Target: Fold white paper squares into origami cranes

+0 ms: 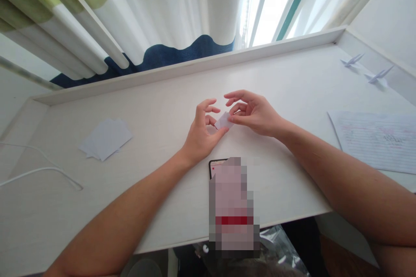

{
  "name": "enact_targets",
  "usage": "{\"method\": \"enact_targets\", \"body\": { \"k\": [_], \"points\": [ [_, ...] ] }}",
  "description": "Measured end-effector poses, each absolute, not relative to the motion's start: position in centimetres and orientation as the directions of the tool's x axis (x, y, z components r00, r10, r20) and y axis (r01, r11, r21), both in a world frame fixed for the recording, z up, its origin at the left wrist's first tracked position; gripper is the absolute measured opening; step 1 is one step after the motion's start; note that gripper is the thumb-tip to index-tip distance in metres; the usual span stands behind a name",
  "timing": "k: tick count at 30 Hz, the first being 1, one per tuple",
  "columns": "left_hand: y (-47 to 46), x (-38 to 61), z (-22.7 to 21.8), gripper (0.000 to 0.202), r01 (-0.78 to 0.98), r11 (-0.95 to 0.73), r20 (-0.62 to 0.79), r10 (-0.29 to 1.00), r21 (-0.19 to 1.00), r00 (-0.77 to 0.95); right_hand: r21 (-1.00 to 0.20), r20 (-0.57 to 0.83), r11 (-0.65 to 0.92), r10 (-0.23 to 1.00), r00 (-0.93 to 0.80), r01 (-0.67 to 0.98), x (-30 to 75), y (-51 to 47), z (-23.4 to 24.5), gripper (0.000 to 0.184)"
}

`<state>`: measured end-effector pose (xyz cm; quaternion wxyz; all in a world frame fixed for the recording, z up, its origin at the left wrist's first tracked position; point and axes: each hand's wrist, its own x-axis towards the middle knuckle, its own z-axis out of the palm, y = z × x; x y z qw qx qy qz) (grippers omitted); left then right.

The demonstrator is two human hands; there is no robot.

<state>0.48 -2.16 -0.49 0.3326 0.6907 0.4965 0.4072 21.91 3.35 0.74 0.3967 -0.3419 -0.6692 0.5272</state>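
Note:
A small folded piece of white paper [224, 120] is held just above the white desk [162, 190], between both hands. My left hand [201, 132] pinches its left end with thumb and fingers curled. My right hand [251, 112] grips its right end, with the index finger stretched out over it. Both forearms reach in from the near edge.
A small stack of white paper sheets [105, 138] lies at left. A white cable [42, 171] runs along the far left. A phone [229, 199] lies near the front edge. A lined sheet [377, 138] sits at right, with two white paper cranes [352, 60] [378, 75] behind it.

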Motion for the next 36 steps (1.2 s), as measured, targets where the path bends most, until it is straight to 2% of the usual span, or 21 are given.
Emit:
{"method": "enact_targets", "body": {
  "k": [4,7,11,16,18,21,24,26,28,30,34,36],
  "points": [
    [-1.9,0.4,-0.4,0.071,0.363,-0.227,0.174,0.969,0.904,0.173,-0.958,0.181,0.262,0.863,-0.471,0.112,22.0,3.5,0.9,0.049],
    [-1.7,0.2,-0.5,0.066,0.331,-0.177,0.130,0.979,0.927,0.159,-0.938,0.177,0.296,0.856,-0.486,0.180,22.0,3.6,1.0,0.039],
    [-1.5,0.2,-0.5,0.058,0.299,-0.156,0.127,0.985,0.941,0.116,-0.951,0.192,0.277,0.879,-0.436,0.139,21.8,3.5,1.0,0.027],
    [-1.8,0.3,-0.4,0.008,0.357,-0.235,0.192,0.970,0.904,0.153,-0.978,0.185,0.210,0.886,-0.425,0.012,22.1,3.7,0.8,0.024],
    [-1.8,0.1,-0.4,0.013,0.415,-0.264,0.226,0.964,0.871,0.140,-0.968,0.213,0.251,0.856,-0.471,0.020,22.3,3.7,0.7,0.021],
    [-1.7,-0.5,-0.4,0.014,0.568,-0.332,0.337,0.936,0.753,0.101,-0.873,0.336,0.471,0.770,-0.542,0.128,22.4,3.6,0.6,0.023],
    [-1.5,-1.2,-0.2,0.018,0.763,-0.386,0.445,0.884,0.519,0.145,-0.674,0.439,0.682,0.679,-0.588,0.284,22.3,3.4,0.6,0.021],
    [-1.4,-1.3,0.0,0.023,0.839,-0.416,0.463,0.856,0.351,0.230,-0.575,0.462,0.737,0.650,-0.604,0.354,22.3,3.4,0.5,0.016],
    [-1.2,-1.3,0.1,0.027,0.859,-0.451,0.438,0.841,0.244,0.317,-0.518,0.455,0.760,0.633,-0.626,0.392,22.3,3.6,0.4,0.016],
    [-1.0,-1.4,-0.1,0.026,0.839,-0.491,0.402,0.835,0.233,0.376,-0.500,0.422,0.762,0.630,-0.652,0.412,22.5,3.8,0.2,0.018],
    [-0.2,-1.9,-0.6,0.019,0.720,-0.578,0.399,0.807,0.384,0.435,-0.518,0.356,0.735,0.650,-0.671,0.438,23.0,4.3,0.2,0.020],
    [0.1,-2.3,-0.5,0.015,0.701,-0.608,0.408,0.786,0.374,0.464,-0.531,0.326,0.725,0.652,-0.684,0.438,23.3,4.4,0.3,0.018]
  ]
}}
